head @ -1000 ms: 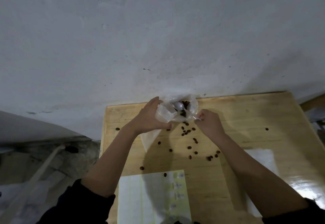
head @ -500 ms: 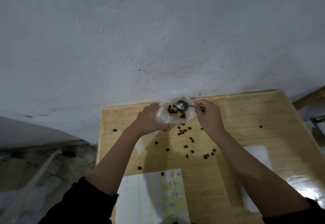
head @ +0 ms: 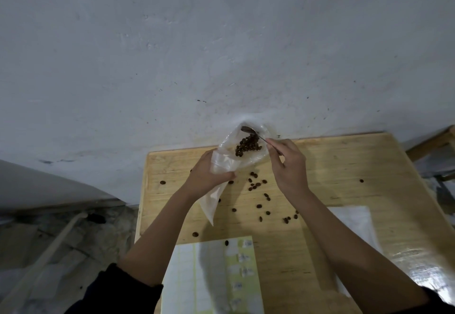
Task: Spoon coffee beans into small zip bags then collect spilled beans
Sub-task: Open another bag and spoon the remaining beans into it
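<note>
holding bag (head: 230, 163), spoon (head: 248, 130) over beans (head: 247, 145)

Your right hand (head: 289, 166) hides much of the spoon (head: 248, 131), the clear bag (head: 227, 162) covers part of your left hand (head: 208, 174), and the label sheet (head: 211, 276) writing is illegible.

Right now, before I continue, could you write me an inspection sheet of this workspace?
Surface: wooden table, spilled beans scattered between the arms.
Job's things: clear bag held up, coffee beans inside; spoon bowl at the bag's upper end.
Clutter: lined sheet at the near edge, one bean on it; white sheet on the right.
Hands: left hand grips the bag; right hand pinches the spoon handle.
Cables: nothing seen.
Surroundings: grey wall behind the table; rough floor on the left.
</note>
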A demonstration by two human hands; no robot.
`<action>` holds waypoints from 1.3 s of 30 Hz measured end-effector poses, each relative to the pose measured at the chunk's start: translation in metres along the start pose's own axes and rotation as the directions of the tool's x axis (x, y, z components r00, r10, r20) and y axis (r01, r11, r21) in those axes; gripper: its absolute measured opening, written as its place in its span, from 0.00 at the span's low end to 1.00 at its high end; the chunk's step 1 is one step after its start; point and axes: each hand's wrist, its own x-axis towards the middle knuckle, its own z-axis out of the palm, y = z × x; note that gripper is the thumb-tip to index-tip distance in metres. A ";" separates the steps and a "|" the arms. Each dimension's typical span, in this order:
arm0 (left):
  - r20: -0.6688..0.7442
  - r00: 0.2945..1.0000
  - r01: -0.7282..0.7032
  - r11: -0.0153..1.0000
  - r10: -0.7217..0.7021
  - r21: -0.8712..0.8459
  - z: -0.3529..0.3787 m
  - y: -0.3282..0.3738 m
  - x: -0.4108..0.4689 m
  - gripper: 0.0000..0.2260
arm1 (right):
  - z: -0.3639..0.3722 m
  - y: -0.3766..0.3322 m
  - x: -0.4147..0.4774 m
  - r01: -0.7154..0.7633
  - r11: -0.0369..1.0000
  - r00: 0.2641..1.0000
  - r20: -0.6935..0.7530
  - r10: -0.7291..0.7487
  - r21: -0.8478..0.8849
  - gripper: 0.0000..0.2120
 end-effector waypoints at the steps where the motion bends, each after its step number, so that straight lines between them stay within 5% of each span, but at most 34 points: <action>1: -0.009 1.000 0.005 0.999 -0.006 -0.034 0.000 0.001 -0.002 0.27 | 0.000 -0.001 -0.001 0.000 1.000 1.000 0.001 0.000 0.008 0.11; 9: -0.100 0.992 -0.083 0.991 0.072 -0.109 -0.002 0.003 -0.008 0.23 | -0.003 0.002 -0.010 -0.075 0.997 0.997 0.007 0.075 0.035 0.11; 17: -0.142 0.981 -0.124 0.989 0.134 0.077 -0.002 0.001 -0.001 0.34 | 0.009 0.010 -0.023 -0.086 0.996 0.995 0.043 0.086 -0.018 0.13; 20: -0.094 0.983 -0.142 0.980 0.155 0.137 0.001 0.001 0.000 0.35 | 0.020 0.013 -0.028 -0.219 0.976 0.976 0.005 0.219 0.021 0.12; 22: -0.065 0.987 -0.131 0.976 0.144 0.173 0.004 -0.002 0.001 0.36 | 0.027 0.011 -0.028 -0.437 0.885 0.896 -0.015 0.445 0.160 0.10; 25: -0.024 0.990 -0.133 0.971 0.140 0.199 0.009 -0.004 0.001 0.37 | 0.035 0.010 -0.026 -0.692 0.593 0.678 0.089 0.729 0.412 0.09; 29: 0.024 0.991 -0.136 0.970 0.134 0.200 0.011 -0.003 -0.001 0.36 | 0.039 0.008 -0.027 -0.771 0.314 0.511 0.245 0.824 0.554 0.06; 34: 0.046 0.994 -0.111 0.960 0.103 0.257 0.012 -0.005 0.002 0.42 | 0.037 0.012 -0.025 -0.763 0.237 0.471 0.267 0.841 0.602 0.05; 39: 0.005 0.992 -0.115 0.912 0.123 0.395 0.014 -0.007 0.005 0.44 | 0.019 0.016 -0.019 -0.729 0.286 0.517 0.227 0.826 0.622 0.07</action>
